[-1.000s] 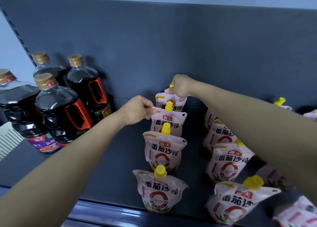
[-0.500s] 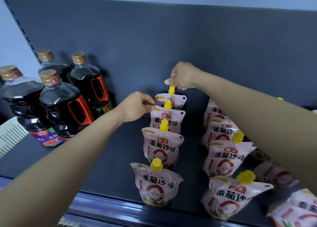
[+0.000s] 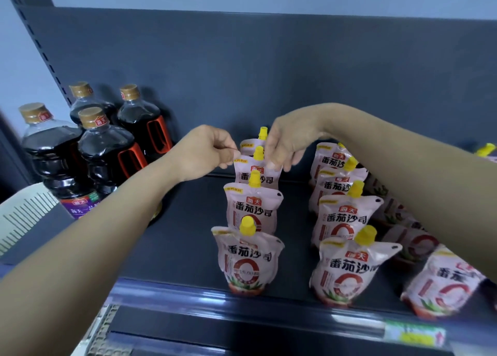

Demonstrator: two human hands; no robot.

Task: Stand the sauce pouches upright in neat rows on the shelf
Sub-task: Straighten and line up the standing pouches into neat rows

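Pink tomato sauce pouches with yellow caps stand on the dark shelf [image 3: 183, 234] in two rows running front to back. In the left row, the front pouch [image 3: 248, 261] and the one behind it [image 3: 252, 210] stand upright. My left hand [image 3: 207, 151] pinches the top left corner of the third pouch [image 3: 256, 176]. My right hand [image 3: 285, 145] grips that pouch's top right corner with fingers pointing down. The rear pouch [image 3: 246, 145] stands free just behind. The middle row [image 3: 344, 218] stands upright. Further right, pouches [image 3: 414, 242] lie flat, partly hidden by my right arm.
Several dark soy sauce bottles [image 3: 107, 153] with gold caps and red handles stand at the shelf's left. The dark back panel [image 3: 269, 73] rises close behind the rows. A leaning pouch [image 3: 443, 285] sits at the front right. A price rail [image 3: 242, 302] runs along the front edge.
My right hand let go of the rear pouch's yellow cap and dropped onto the third pouch's right corner. My left hand kept its pinch. The camera tilted up and nearer.
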